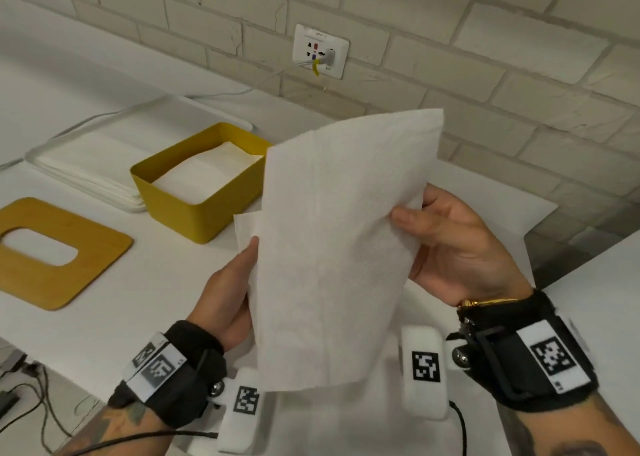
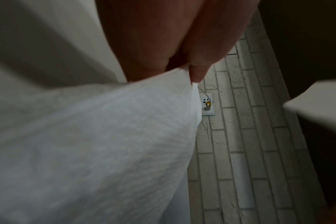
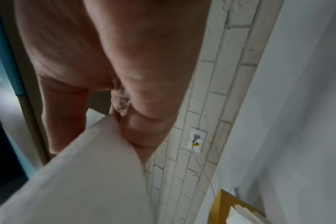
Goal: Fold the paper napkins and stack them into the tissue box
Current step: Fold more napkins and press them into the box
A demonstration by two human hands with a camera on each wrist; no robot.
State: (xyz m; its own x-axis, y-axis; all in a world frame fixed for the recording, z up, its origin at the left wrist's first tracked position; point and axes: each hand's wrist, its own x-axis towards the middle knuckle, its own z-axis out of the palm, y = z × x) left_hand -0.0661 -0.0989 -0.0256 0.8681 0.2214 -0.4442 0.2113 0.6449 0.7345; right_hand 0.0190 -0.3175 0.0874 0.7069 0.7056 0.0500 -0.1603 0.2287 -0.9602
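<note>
I hold a white paper napkin [image 1: 332, 247] upright in the air above the white table. My left hand [image 1: 239, 279] pinches its left edge, and my right hand [image 1: 446, 244] pinches its right edge with thumb in front. The left wrist view shows the napkin [image 2: 105, 144] under my fingertips [image 2: 197, 72]. In the right wrist view the napkin [image 3: 90, 174] hangs from my fingers [image 3: 144, 121]. The yellow tissue box [image 1: 201, 181] stands open behind the napkin to the left, with folded napkins inside; one of its corners [image 3: 220, 203] shows in the right wrist view.
A stack of flat napkins [image 1: 86, 164] lies left of the box. The wooden lid [image 1: 55, 251] with an oval slot lies at the near left. A wall socket [image 1: 320, 51] with a white cable is on the brick wall behind. The table edge [image 1: 540, 223] drops off at the right.
</note>
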